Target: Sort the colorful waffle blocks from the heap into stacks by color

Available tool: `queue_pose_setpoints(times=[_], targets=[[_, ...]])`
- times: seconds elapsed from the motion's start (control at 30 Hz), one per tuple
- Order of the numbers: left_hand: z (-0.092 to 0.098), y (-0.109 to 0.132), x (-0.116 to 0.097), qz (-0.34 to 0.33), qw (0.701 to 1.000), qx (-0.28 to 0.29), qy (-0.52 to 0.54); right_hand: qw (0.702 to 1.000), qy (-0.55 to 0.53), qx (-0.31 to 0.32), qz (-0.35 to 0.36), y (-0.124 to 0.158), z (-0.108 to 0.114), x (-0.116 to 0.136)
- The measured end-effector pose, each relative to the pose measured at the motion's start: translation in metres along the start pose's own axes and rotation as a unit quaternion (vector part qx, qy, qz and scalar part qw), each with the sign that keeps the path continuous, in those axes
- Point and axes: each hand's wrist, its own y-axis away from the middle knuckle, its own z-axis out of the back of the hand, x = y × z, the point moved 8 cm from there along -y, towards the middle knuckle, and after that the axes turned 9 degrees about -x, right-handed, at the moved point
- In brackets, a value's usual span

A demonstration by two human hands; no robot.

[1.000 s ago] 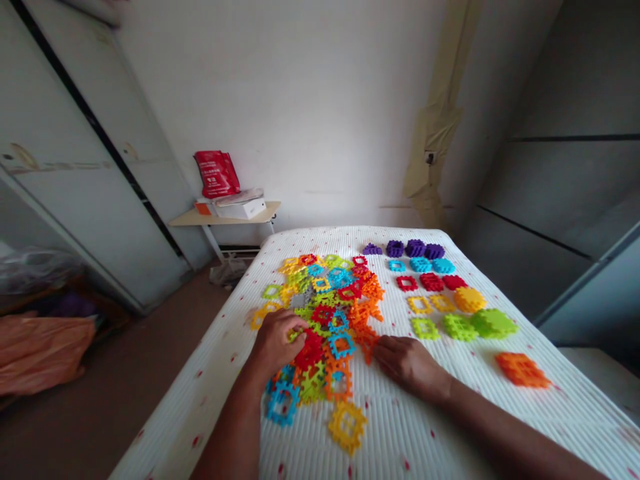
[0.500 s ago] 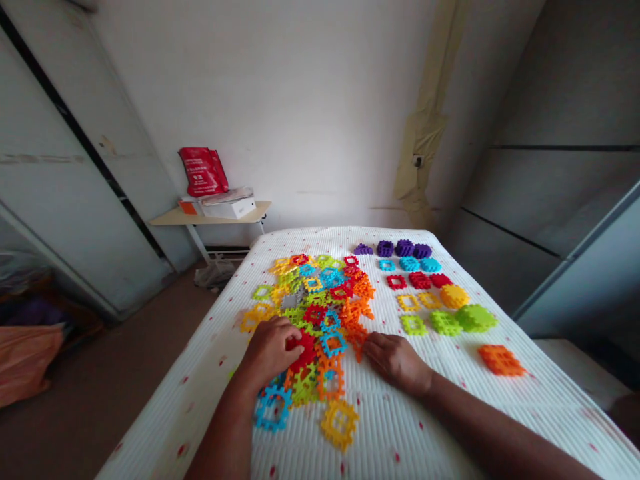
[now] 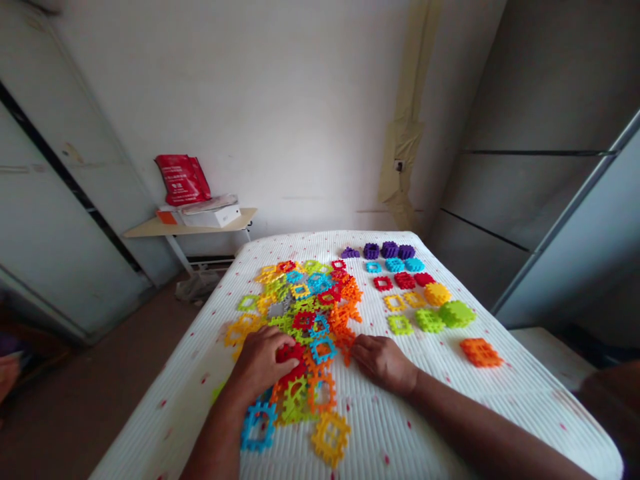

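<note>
left hand [image 3: 260,363] drawn nearer along the pile [image 3: 305,307], perhaps gripping a red piece [image 3: 294,353]

Left hand [image 3: 260,363] laid palm-down on red piece [image 3: 291,355] in mixed pile [image 3: 300,313]; right hand [image 3: 383,360] rested just beside pile's orange pieces [image 3: 345,337]. Sorted stacks [image 3: 415,293] seen beyond right hand.

The left hand [image 3: 260,363] covers part of a red piece [image 3: 294,358] and the pieces under its palm, so whether its fingers grip anything cannot be told. The right hand [image 3: 383,360] has its fingertips hidden against the orange pieces [image 3: 345,340]. The 2 forearms, left [image 3: 220,440] and right [image 3: 490,440], run off the bottom edge, as does the near end of the bed [image 3: 450,400]. The print on the red bag [image 3: 181,179] is too small to read. A dark blurred shape [image 3: 613,400] is cut by the right edge.
</note>
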Motion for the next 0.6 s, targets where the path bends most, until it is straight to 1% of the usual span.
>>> queue_pose_setpoints(times=[0.1,0.27,0.37,0.6], targets=[[-0.0030,0.0001,-0.0017,-0.009,1.000,0.004,-0.004,1.000,-0.002,0.002,-0.003,-0.0007,0.0008,-0.0002],[-0.0029,-0.0003,-0.0004,-0.012,1.000,-0.006,0.005,1.000,-0.017,-0.012,-0.007,-0.0010,0.0030,0.0002],[-0.0022,-0.0006,-0.0009,-0.016,1.000,-0.013,0.016,1.000,-0.008,-0.010,-0.008,-0.0012,0.0025,0.0006],[-0.0035,-0.0002,0.0012,-0.002,0.999,-0.013,0.045,1.000,0.002,-0.006,-0.004,-0.0030,0.0023,0.0013]])
